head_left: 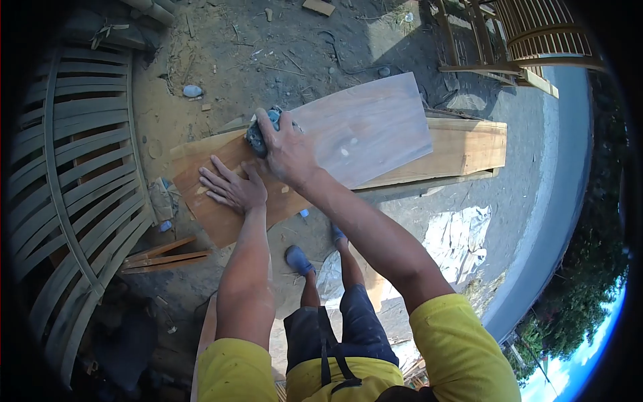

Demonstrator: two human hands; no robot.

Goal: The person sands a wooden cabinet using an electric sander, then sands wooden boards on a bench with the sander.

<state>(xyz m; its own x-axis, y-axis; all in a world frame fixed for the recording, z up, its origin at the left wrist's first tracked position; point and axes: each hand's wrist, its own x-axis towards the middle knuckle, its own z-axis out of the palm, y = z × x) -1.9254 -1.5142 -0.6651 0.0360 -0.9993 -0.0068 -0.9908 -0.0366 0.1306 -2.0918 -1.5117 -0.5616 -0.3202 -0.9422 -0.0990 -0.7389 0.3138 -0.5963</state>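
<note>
A wide wooden board (pixel 382 124) lies across a longer wooden plank (pixel 465 147) in front of me. Its right part looks pale and dusty, its left part a darker brown. My right hand (pixel 292 155) is wrapped around a dark, blue-green power sander (pixel 255 138), which rests on the board near its far edge. The sander's underside is hidden. My left hand (pixel 236 189) lies flat on the brown part of the board, fingers spread, close to the sander and holding nothing.
A slatted wooden frame (pixel 87 161) stands at the left, and another slatted wooden piece (pixel 542 33) at the far right. Wood strips (pixel 167 256) lie on the ground. White sheeting (pixel 459 238) lies to the right of my feet, with a road (pixel 562 147) beyond.
</note>
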